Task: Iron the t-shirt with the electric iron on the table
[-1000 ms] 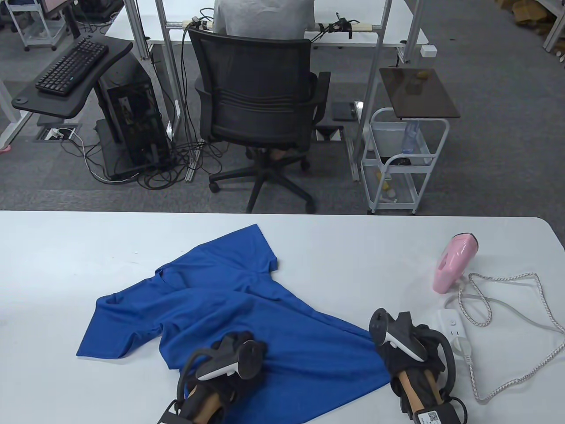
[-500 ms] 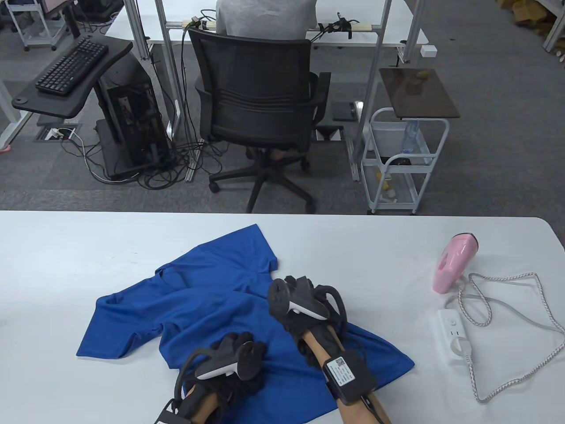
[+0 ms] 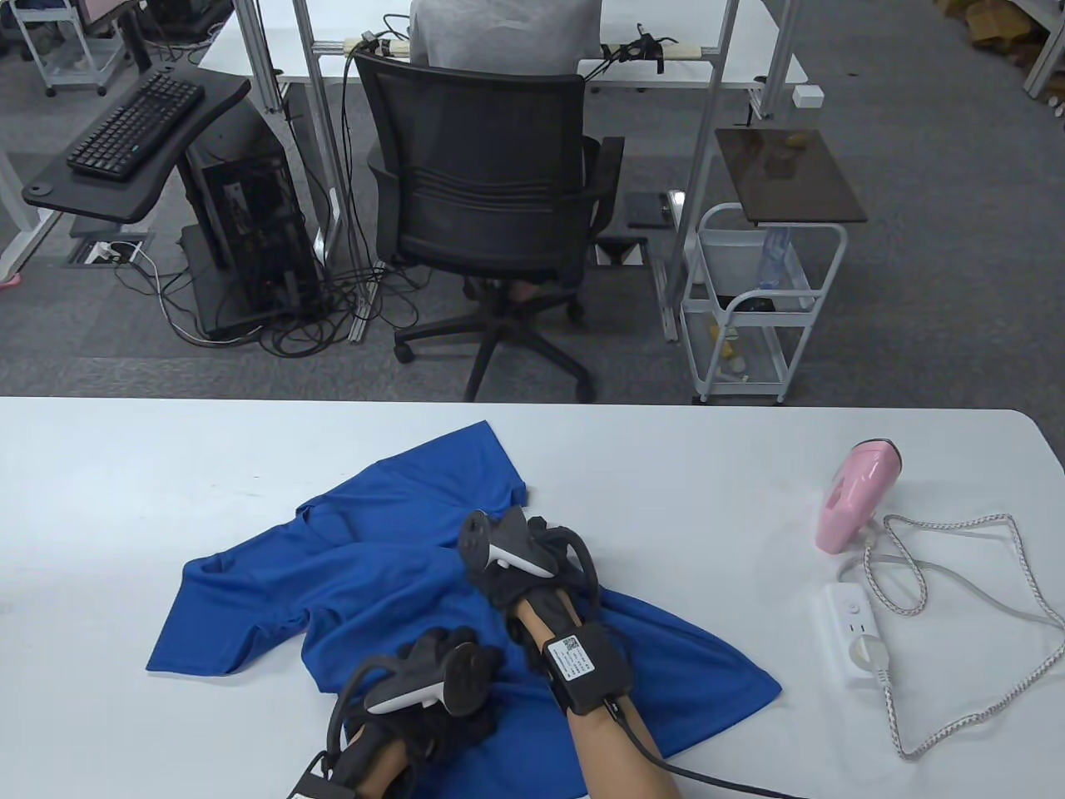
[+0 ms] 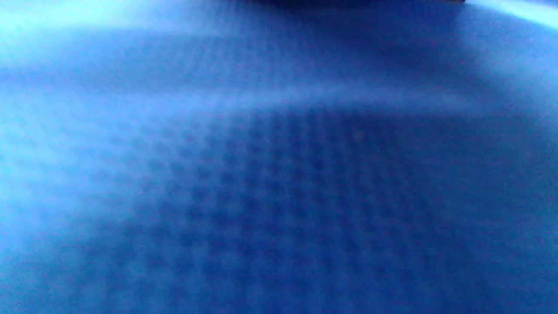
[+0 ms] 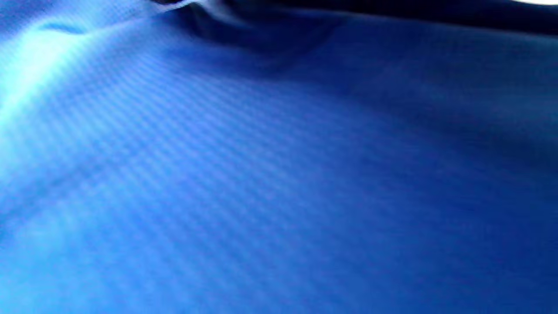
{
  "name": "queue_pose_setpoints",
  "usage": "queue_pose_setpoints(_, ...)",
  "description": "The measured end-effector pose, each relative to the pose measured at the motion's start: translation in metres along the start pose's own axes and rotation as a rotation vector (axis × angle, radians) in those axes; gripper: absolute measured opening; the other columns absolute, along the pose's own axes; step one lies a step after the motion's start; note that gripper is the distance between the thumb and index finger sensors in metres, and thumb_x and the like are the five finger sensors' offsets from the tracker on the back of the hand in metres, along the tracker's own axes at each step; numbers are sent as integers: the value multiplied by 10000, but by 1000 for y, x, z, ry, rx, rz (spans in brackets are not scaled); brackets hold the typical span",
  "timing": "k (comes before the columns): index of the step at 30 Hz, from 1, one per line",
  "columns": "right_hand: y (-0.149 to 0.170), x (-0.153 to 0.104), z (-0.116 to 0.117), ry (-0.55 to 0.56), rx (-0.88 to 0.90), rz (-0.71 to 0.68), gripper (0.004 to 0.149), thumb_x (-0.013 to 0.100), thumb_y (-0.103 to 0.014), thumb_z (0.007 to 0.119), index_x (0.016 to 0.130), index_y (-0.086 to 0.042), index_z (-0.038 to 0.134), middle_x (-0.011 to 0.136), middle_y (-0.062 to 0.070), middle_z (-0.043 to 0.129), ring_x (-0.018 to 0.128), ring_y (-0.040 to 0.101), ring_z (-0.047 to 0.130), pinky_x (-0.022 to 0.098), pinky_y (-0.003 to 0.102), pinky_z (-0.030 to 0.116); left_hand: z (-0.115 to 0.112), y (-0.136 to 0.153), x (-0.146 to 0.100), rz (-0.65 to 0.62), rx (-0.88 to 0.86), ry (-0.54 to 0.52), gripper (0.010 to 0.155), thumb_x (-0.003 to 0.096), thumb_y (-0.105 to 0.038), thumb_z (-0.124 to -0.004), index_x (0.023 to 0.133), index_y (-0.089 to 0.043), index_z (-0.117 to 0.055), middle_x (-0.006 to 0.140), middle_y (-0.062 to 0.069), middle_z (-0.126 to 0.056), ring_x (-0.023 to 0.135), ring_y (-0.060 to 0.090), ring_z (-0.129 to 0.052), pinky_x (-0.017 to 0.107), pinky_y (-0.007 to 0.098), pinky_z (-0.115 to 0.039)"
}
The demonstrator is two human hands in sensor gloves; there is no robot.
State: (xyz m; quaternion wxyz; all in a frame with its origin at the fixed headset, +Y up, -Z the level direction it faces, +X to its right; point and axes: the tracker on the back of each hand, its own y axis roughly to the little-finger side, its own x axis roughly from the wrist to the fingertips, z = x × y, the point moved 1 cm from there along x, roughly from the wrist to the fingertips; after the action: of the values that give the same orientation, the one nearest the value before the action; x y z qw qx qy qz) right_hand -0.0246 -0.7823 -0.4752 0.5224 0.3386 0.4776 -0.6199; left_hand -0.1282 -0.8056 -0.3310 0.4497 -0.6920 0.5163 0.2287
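A blue t-shirt (image 3: 391, 574) lies crumpled on the white table (image 3: 125, 499), collar to the left and hem to the right. My left hand (image 3: 441, 666) rests on its lower part near the front edge. My right hand (image 3: 516, 570) lies on the shirt's middle, just below the far sleeve. The trackers hide both hands' fingers. Both wrist views are filled with blurred blue fabric, seen close up in the left wrist view (image 4: 279, 174) and the right wrist view (image 5: 279, 174). The pink iron (image 3: 857, 495) stands at the far right, away from both hands.
A white power strip (image 3: 857, 632) lies below the iron, with a braided cord (image 3: 998, 533) looping toward the table's right edge. Beyond the table's far edge stand an office chair (image 3: 491, 183) and a white cart (image 3: 757, 291).
My right hand left the shirt's right hem and moved left and away to the shirt's middle. The hem corner now lies spread farther right. My left hand stayed in place.
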Motion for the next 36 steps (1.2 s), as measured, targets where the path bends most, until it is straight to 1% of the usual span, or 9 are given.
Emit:
queue_pose_setpoints(5, 35, -2, 1, -29, -15, 129, 647, 472, -491, 568, 1077, -286, 468, 1175, 72, 411, 1051, 526, 446, 696, 754, 419, 1, 0, 1, -25, 0, -3, 793, 459, -604, -602, 1109, -375, -211, 1187, 23, -139, 1099, 372, -213, 777, 571, -308)
queue_pose_setpoints(13, 117, -14, 5, -91, 102, 332, 684, 470, -495, 577, 1093, -256, 427, 1181, 96, 355, 1052, 539, 430, 699, 757, 413, 7, -12, 2, -70, 64, -56, 772, 458, -559, -646, 1121, -373, -297, 1210, 14, -237, 1118, 380, -315, 775, 598, -379)
queue_pose_setpoints(19, 173, -26, 10, -103, 111, 475, 697, 475, -493, 574, 1098, -231, 403, 1177, 129, 347, 1042, 545, 450, 694, 756, 429, 11, -23, 3, -66, 120, -81, 750, 460, -532, -662, 1122, -383, -341, 1217, 31, -301, 1120, 384, -383, 778, 594, -415)
queue_pose_setpoints(21, 192, -31, 13, -133, 125, 548, 710, 480, -494, 573, 1104, -221, 372, 1178, 140, 322, 1039, 553, 451, 695, 754, 433, 13, -25, 4, -61, 136, -89, 746, 459, -530, -663, 1121, -387, -349, 1217, 40, -322, 1118, 382, -401, 777, 592, -428)
queue_pose_setpoints(25, 216, -38, 15, -157, 139, 645, 715, 486, -491, 575, 1106, -209, 356, 1177, 157, 315, 1031, 557, 471, 695, 749, 446, 14, -24, 5, -40, 135, -95, 746, 459, -530, -664, 1122, -384, -355, 1218, 43, -337, 1122, 372, -412, 777, 590, -444)
queue_pose_setpoints(27, 222, -42, 16, -147, 161, 635, 713, 485, -492, 579, 1105, -215, 362, 1175, 156, 315, 1030, 557, 469, 695, 748, 446, 13, -24, 6, -39, 122, -86, 747, 461, -531, -661, 1122, -384, -347, 1218, 40, -328, 1122, 373, -418, 776, 591, -449)
queue_pose_setpoints(30, 223, -52, 16, -96, 208, 560, 712, 479, -491, 600, 1107, -218, 406, 1174, 162, 342, 1027, 559, 462, 691, 748, 447, 11, -25, 4, -53, 89, -38, 777, 460, -540, -659, 1126, -362, -301, 1213, 60, -265, 1116, 393, -370, 772, 598, -431)
queue_pose_setpoints(34, 218, -76, 11, -39, 179, 446, 697, 477, -490, 625, 1102, -246, 437, 1174, 158, 367, 1028, 554, 467, 687, 745, 457, 8, -39, -4, -95, 165, 14, 873, 431, -615, -666, 1135, -317, -245, 1202, 105, -234, 1094, 434, -378, 768, 596, -442)
queue_pose_setpoints(36, 215, -92, 10, -12, 138, 405, 692, 479, -480, 638, 1102, -251, 440, 1176, 157, 370, 1032, 553, 464, 689, 745, 456, 10, -47, -9, -122, 180, 34, 874, 428, -636, -654, 1139, -307, -267, 1199, 120, -263, 1081, 444, -418, 764, 591, -474)
